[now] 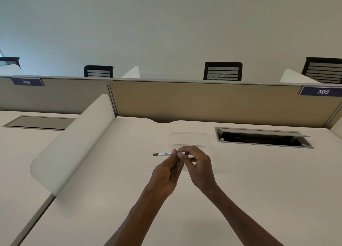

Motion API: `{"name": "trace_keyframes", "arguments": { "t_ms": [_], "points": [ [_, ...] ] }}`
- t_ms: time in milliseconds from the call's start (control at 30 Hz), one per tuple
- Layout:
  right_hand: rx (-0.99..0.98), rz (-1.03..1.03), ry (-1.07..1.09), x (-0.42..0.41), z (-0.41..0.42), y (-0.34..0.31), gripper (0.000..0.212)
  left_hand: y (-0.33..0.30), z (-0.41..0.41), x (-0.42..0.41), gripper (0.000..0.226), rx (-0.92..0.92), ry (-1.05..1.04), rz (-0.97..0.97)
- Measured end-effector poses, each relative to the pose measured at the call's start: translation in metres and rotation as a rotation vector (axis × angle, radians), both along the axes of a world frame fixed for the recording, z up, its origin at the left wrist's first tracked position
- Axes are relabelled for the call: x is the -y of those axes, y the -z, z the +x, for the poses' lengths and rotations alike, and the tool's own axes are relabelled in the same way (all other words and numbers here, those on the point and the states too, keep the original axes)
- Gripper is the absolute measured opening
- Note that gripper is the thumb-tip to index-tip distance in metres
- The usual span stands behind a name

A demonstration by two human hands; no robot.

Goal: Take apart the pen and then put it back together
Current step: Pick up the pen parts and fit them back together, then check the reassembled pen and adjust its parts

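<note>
A slim white pen with a dark tip pointing left is held level above the white desk. My left hand pinches the pen's barrel between thumb and fingertips. My right hand is just to its right, and its thumb and forefinger grip a small dark piece at the pen's right end. Fingers hide whether that piece is joined to the barrel or apart from it.
A clear plastic tray lies on the desk just beyond my hands. An open cable hatch is sunk into the desk at the right. A white curved divider stands at the left, a tan partition behind.
</note>
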State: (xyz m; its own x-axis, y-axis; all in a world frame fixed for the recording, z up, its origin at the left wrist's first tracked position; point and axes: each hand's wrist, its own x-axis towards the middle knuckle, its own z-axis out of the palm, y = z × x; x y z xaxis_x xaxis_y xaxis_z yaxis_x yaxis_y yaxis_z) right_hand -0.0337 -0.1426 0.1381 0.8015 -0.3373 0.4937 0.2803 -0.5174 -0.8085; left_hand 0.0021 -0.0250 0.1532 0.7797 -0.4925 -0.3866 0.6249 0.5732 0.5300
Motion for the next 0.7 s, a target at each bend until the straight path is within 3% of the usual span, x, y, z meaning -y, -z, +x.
{"name": "trace_keyframes", "arguments": {
  "t_ms": [133,267,400,567,700],
  "points": [
    [-0.011,0.13,0.111,0.009,0.002,-0.006,0.012,0.016,0.001,-0.002,0.025,0.216,0.125,0.231],
    [0.045,0.18,0.205,0.026,0.003,-0.02,0.013,0.055,-0.001,-0.006,0.024,0.628,0.248,0.802],
    [0.085,0.233,0.233,0.04,-0.003,-0.031,0.013,0.105,0.011,-0.016,0.055,0.897,0.198,1.235],
    [0.055,0.197,0.228,0.048,-0.013,-0.031,0.018,0.153,0.024,-0.031,0.075,1.147,0.284,1.523],
    [0.054,0.197,0.176,0.048,-0.023,-0.032,0.021,0.18,0.027,-0.041,0.081,1.176,0.394,1.696]
  ]
}}
